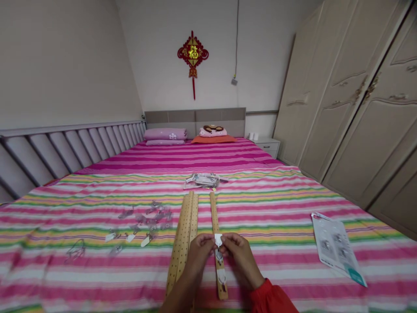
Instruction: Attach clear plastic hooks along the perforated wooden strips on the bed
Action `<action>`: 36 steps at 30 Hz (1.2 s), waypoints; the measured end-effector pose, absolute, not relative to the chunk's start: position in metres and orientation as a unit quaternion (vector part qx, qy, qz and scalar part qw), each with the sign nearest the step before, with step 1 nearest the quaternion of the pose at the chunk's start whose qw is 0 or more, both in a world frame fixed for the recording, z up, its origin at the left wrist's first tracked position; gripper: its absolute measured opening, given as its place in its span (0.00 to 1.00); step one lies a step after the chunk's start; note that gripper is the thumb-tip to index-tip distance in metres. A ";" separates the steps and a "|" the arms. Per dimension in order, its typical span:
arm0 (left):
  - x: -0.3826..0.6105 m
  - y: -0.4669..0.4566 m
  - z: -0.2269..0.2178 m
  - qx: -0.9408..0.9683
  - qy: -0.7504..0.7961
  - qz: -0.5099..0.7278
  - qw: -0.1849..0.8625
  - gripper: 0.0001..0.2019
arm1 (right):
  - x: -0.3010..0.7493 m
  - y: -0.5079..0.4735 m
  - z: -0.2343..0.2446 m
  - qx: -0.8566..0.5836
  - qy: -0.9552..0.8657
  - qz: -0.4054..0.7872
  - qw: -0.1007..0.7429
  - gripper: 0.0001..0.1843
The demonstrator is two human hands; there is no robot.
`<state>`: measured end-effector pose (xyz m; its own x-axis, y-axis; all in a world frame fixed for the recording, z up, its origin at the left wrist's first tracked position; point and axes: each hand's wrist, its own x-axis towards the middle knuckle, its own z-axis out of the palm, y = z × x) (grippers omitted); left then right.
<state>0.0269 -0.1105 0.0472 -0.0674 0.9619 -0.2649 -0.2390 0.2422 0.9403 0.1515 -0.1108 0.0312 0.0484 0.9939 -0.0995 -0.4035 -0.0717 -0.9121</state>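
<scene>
My left hand (202,252) and my right hand (236,256) pinch a small white plastic clip (218,240) between their fingertips. The clip is just above a narrow wooden strip (215,217), which lies lengthwise on the striped bedspread (280,217). Lower on that strip, a metal-and-white fitting (221,276) sits under my right hand. Beside my left wrist lie perforated wooden boards (184,230). Further left, several loose transparent hooks (154,219) and white-tipped pieces (130,237) are scattered. A red sleeve covers my right forearm.
A heap of packaging (203,180) lies beyond the strips, and a printed sheet (335,245) lies to the right. The bed runs back to pillows (166,134) and a headboard (195,119). A slatted panel (65,152) borders the left; a wardrobe (358,100) stands right.
</scene>
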 end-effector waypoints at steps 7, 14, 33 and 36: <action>0.026 -0.120 0.044 0.345 0.498 0.534 0.589 0.14 | 0.149 -0.123 0.038 -0.417 -0.344 0.590 0.600 0.19; 0.025 -0.133 0.050 0.344 0.489 0.543 0.590 0.12 | 0.153 -0.135 0.049 -0.406 -0.360 0.594 0.593 0.18; 0.029 -0.091 0.052 0.363 0.501 0.535 0.575 0.10 | 0.161 -0.101 0.043 -0.419 -0.429 0.555 0.576 0.18; 0.031 -0.088 0.039 0.359 0.512 0.528 0.575 0.08 | 0.158 -0.095 0.027 -0.426 -0.444 0.534 0.580 0.16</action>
<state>0.0307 -0.0876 0.0393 -0.0808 0.9745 -0.2095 -0.2391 0.1851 0.9532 0.1582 -0.0953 0.0270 0.0359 0.9975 0.0604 -0.2425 0.0673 -0.9678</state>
